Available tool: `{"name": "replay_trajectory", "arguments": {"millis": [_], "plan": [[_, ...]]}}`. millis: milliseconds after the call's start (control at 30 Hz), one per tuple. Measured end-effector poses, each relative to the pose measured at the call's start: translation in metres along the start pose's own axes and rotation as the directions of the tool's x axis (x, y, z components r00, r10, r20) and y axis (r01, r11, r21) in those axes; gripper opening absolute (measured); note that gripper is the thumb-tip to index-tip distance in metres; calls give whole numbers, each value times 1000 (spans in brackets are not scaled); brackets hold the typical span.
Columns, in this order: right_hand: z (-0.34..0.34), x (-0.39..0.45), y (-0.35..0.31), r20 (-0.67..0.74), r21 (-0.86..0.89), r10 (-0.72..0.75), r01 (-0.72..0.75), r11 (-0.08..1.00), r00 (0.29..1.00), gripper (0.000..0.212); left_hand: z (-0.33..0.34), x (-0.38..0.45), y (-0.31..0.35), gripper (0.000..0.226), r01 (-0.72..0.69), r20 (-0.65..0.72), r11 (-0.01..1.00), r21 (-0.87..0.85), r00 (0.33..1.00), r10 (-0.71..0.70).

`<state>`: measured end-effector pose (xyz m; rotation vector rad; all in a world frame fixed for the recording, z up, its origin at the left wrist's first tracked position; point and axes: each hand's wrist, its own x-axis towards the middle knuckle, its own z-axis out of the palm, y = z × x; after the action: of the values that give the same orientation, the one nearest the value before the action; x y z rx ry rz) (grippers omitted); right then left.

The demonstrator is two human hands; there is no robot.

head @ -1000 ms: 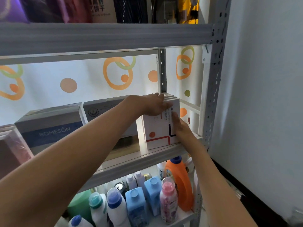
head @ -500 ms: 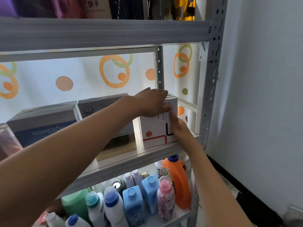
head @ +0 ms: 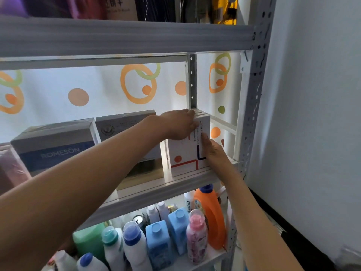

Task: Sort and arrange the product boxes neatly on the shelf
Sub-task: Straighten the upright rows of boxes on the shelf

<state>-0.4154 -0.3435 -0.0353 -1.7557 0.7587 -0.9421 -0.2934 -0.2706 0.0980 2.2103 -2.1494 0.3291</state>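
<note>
A white box with red and dark lines [head: 185, 153] stands upright at the right end of the middle shelf [head: 156, 190]. My left hand [head: 179, 124] lies over its top front edge, fingers curled on the box top. Flat against the box's right front edge presses my right hand [head: 213, 149]. More white boxes stand behind it, mostly hidden. To the left sit a grey box with an emblem [head: 125, 124] and a grey and blue ROMESON box [head: 52, 145].
The shelf's right post [head: 254, 106] and a white wall [head: 312, 114] close in on the right. Below stand an orange bottle [head: 213, 214], blue bottles [head: 158, 243], a pink bottle [head: 196, 237] and a green one [head: 89, 241]. The top shelf [head: 125, 36] carries dark packages.
Both hands stay on the white box; my left hand has shifted slightly on its top edge. The view has moved a little.
</note>
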Motion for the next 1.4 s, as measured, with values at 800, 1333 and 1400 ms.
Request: {"name": "replay_trajectory", "arguments": {"millis": [800,1333,1400], "plan": [[3,-2,-2,-49,-23,43,-44,999,998,46,3,-4,0,64,-46,-104,998,39,993,50],[-2,-9,-7,-37,16,24,-23,1000,999,58,3,-4,0,62,0,-43,999,-35,999,-2],[1,-14,-12,-53,38,5,-3,999,999,66,4,-6,2,60,-5,-30,999,-49,1000,3]]}}
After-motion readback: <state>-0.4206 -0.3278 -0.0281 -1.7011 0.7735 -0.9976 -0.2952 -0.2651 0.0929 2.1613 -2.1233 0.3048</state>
